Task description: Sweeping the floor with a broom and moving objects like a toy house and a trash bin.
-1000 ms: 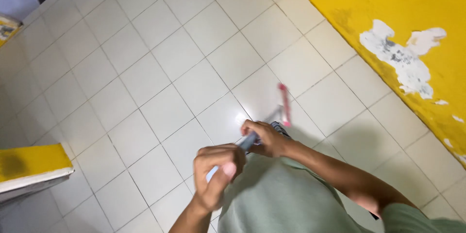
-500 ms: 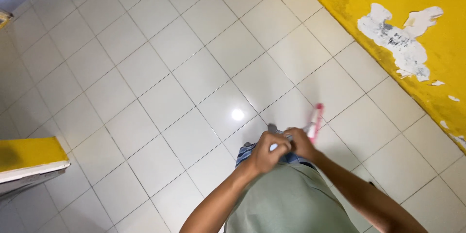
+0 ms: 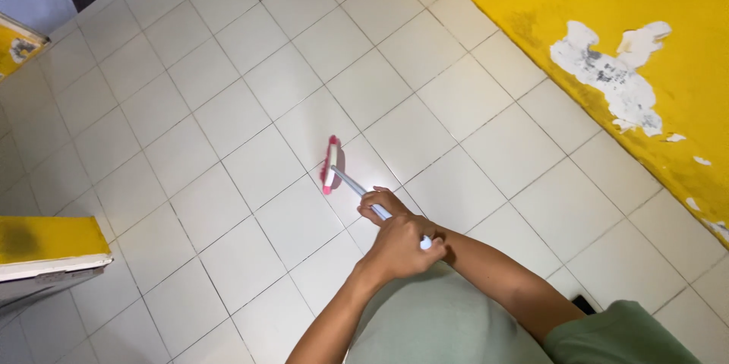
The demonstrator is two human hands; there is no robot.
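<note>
Both hands are on the mop handle [image 3: 363,194], one just behind the other. The left hand [image 3: 399,248] sits at the near end, fingers curled tight around the pale shaft, a bit of the handle's tip poking out by the knuckles. The right hand [image 3: 383,204] grips just ahead of it, fingers wrapped round the same shaft, the forearm crossing in from the lower right. The handle slants up and left from the hands to the pink mop head [image 3: 330,164], which lies flat on the white tiled floor [image 3: 228,106], near the middle of the floor and well clear of the yellow wall [image 3: 607,0] along the floor's right edge. That wall has a patch of flaked paint [image 3: 611,75]. A yellow ledge [image 3: 45,246] juts in at the floor's left edge.
</note>
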